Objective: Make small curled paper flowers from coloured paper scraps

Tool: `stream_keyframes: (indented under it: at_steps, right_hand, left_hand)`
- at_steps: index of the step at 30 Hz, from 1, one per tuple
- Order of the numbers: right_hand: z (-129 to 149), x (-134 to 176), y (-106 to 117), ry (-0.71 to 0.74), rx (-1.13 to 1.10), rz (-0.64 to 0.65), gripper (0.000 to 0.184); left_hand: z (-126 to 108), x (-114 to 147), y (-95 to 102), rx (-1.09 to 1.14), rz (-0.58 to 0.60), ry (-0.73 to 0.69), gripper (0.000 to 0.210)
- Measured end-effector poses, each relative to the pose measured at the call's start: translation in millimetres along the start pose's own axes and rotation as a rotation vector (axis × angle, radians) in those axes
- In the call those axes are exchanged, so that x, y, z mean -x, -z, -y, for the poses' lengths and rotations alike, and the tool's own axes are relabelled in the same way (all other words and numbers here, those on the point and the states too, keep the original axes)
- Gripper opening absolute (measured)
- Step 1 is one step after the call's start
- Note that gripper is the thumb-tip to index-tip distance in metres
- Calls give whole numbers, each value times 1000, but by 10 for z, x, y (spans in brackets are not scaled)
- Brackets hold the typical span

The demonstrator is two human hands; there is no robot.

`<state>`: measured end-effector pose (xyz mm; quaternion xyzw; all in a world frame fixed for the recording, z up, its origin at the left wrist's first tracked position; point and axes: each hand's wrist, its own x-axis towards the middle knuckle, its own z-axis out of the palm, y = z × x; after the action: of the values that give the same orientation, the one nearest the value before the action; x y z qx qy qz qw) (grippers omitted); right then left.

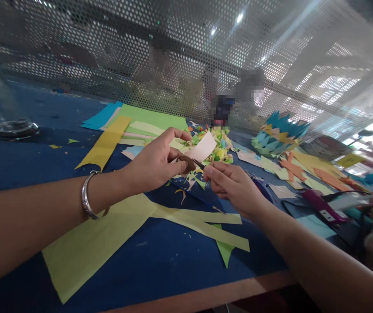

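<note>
My left hand (160, 158) is closed, with a curved pale pink paper strip (202, 147) pinched between thumb and fingers. At its thumb tip is a brown curved patch, perhaps the strip's shaded underside. My right hand (227, 180) is closed around a thin dark pointed tool (199, 164), whose tip meets the strip beside my left thumb. Its exact kind is hidden by the fingers. Behind the hands lies a heap of small coloured paper scraps (222, 148). Under my left wrist lies a pale yellow-green sheet (91, 248), with long strips (212, 228) to its right.
A clear glass vessel (15, 128) stands far left. Coloured sheets (160, 114) and a yellow strip (106, 141) lie behind my left hand. A zigzag paper ring (279, 132), orange cutouts (293, 167) and a purple power strip (323, 206) are right. A perforated screen (108, 65) borders the back.
</note>
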<state>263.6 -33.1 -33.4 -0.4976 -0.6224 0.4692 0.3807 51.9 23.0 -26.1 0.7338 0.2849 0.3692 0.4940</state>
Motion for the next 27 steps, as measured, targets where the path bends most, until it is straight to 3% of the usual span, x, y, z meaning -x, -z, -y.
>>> stream_keyframes:
  at_steps: [14, 27]
  right_hand:
    - [19, 1, 7, 1, -1, -10, 39]
    - [44, 7, 4, 16, -13, -5, 39]
  left_hand:
    - [-76, 20, -32, 25, -52, 5, 49]
    - [-52, 34, -14, 47, -33, -21, 48]
